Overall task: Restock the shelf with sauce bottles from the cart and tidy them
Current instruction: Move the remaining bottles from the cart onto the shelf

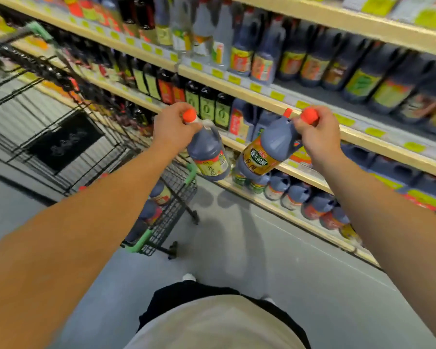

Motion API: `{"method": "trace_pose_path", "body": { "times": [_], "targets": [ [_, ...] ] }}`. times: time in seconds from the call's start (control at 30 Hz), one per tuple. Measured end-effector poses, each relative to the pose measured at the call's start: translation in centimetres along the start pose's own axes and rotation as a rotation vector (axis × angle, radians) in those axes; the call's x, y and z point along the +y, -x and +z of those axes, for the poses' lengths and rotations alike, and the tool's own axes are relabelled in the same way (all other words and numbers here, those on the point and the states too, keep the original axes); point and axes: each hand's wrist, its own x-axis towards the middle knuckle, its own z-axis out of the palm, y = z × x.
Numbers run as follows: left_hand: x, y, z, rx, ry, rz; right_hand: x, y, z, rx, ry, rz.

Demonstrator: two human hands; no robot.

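Holding two sauce jugs mid-air before shelf [282,99]: my left hand [173,127] grips left jug [208,153] neck, right hand [312,133] grips right jug [267,152] neck. Full, likely heavy, swingy; I'd support base.

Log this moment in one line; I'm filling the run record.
left hand: holds bottle by neck | right hand: holds second bottle, tilted | both unshelved | cart: bottles remain

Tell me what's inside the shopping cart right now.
A few dark sauce bottles with colored labels stand in the cart at its near end. The wire sides and the left arm hide part of the basket, so the full count can't be told.
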Motion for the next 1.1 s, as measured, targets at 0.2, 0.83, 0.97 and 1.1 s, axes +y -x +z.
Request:
{"method": "trace_pose_path", "body": {
  "times": [0.2,0.83,0.97,1.1],
  "targets": [
    [7.7,3.0,7.0,-0.047,0.087,0.079,3.1,0.4,-11.2,0.081,-0.075,0.054],
    [17.1,6.2,16.7,-0.031,0.128,0.187,8.6,-1.2,-23.7,0.191,0.003,-0.092],
    [17.2,4.8,17.6,0.0,0.128,0.2,8.7,-2.5,-23.3,0.214,0.02,-0.114],
    [17.1,2.3,18.8,0.021,0.168,0.195,8.7,-4.4,-22.5,0.249,0.009,-0.124]
  ]
}}
